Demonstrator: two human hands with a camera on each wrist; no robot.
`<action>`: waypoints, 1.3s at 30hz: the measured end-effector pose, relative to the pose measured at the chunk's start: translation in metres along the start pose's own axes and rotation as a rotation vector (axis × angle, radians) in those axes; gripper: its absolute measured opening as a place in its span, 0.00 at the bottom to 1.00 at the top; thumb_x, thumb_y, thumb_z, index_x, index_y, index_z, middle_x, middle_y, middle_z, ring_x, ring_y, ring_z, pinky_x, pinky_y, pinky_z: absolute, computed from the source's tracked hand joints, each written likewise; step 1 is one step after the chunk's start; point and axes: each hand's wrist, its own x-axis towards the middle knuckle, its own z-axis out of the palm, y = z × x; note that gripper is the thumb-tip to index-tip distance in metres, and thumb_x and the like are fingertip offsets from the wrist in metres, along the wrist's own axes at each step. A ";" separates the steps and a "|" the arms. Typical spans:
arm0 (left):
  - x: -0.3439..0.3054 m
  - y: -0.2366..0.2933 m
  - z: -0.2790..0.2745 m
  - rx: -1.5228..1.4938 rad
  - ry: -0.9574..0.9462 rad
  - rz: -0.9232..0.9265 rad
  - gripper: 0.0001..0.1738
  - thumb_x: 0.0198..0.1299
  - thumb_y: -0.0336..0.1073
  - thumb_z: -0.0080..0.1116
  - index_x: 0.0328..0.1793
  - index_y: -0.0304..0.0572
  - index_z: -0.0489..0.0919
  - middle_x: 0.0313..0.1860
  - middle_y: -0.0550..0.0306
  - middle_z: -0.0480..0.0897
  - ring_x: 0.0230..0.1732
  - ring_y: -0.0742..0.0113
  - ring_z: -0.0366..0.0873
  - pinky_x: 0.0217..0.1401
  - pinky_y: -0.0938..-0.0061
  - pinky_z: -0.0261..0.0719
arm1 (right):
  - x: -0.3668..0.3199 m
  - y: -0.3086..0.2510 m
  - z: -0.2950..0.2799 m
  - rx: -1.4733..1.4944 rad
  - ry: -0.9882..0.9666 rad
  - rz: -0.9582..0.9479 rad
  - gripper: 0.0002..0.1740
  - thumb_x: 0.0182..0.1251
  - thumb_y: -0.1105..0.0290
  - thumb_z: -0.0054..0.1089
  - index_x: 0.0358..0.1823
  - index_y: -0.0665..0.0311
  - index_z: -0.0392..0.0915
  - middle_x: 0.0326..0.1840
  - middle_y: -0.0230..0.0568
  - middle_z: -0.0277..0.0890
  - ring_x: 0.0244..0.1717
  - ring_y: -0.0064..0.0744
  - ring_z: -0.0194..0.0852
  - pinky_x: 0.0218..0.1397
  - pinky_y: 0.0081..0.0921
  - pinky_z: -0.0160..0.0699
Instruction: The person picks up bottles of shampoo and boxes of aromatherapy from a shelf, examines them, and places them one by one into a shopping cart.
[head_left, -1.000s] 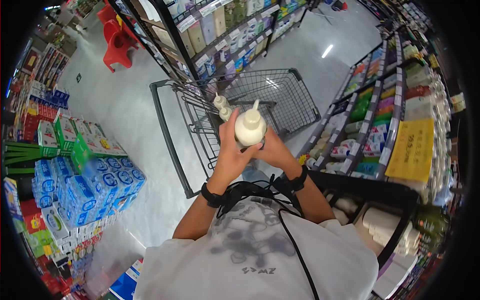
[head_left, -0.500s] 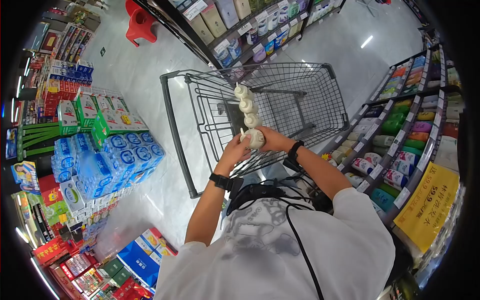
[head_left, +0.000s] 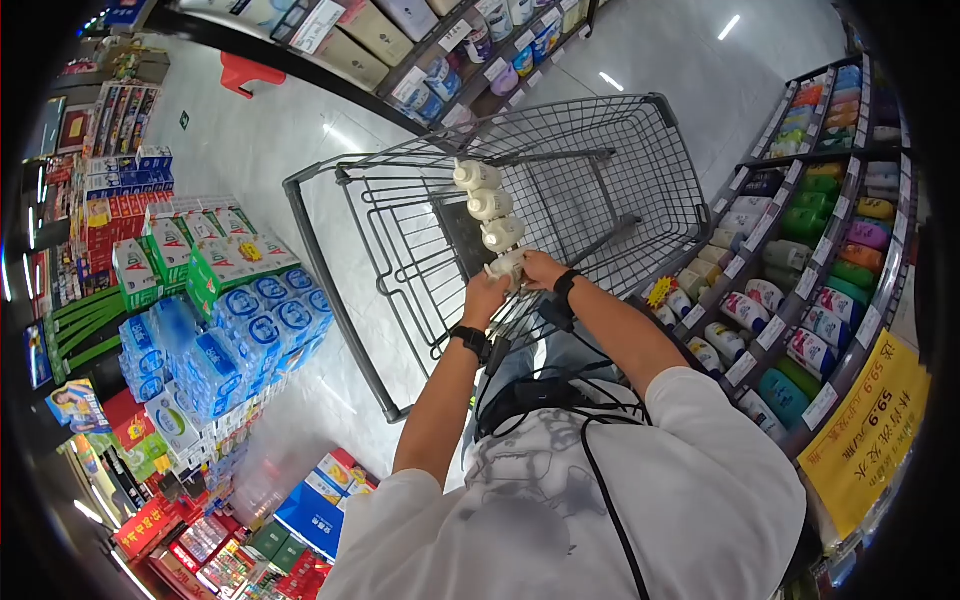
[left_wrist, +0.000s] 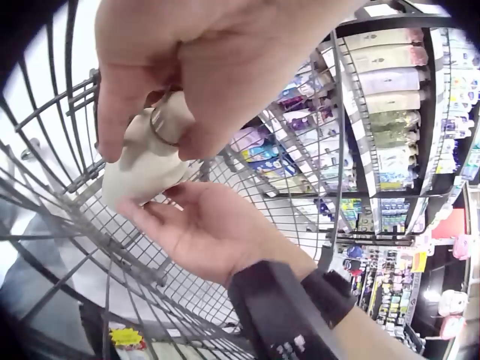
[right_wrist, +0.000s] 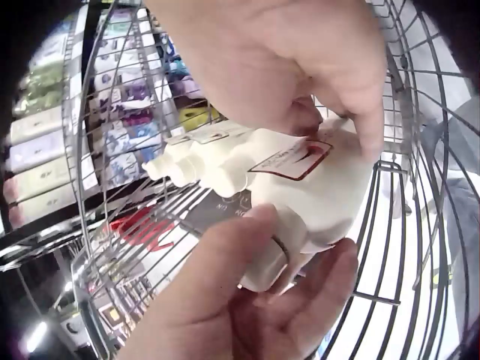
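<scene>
In the head view, both hands hold a cream pump bottle (head_left: 508, 266) low over the near side of the shopping cart (head_left: 640, 180). My left hand (head_left: 486, 300) grips it by the neck and cap (right_wrist: 279, 247), thumb on top, as the right wrist view shows. The fingers of my right hand (head_left: 545, 270) are curled on the bottle's body, beside a label (right_wrist: 292, 161) edged in red. Three matching cream bottles, the nearest bottle (head_left: 502, 233) close against the held one, lie in a row beyond it inside the cart.
A shelf of bottles (head_left: 745, 310) with a yellow sign (head_left: 865, 430) runs along the right. Blue-wrapped water packs (head_left: 255, 330) and green boxes (head_left: 225, 265) are stacked at left. Another shelf (head_left: 440, 75) stands beyond the cart, and a red stool (head_left: 248, 74) is behind it.
Both hands have carried the bottle from in front of the chest down into the cart, turning it from upright onto its side, beside the row. The head view has shifted too.
</scene>
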 end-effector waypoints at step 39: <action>-0.041 -0.010 -0.045 -0.509 -0.385 -0.332 0.21 0.75 0.43 0.51 0.67 0.39 0.76 0.52 0.54 0.85 0.52 0.66 0.84 0.54 0.72 0.83 | -0.053 -0.041 -0.048 0.307 -0.060 -0.149 0.19 0.70 0.57 0.59 0.55 0.61 0.78 0.49 0.38 0.82 0.46 0.33 0.83 0.44 0.31 0.81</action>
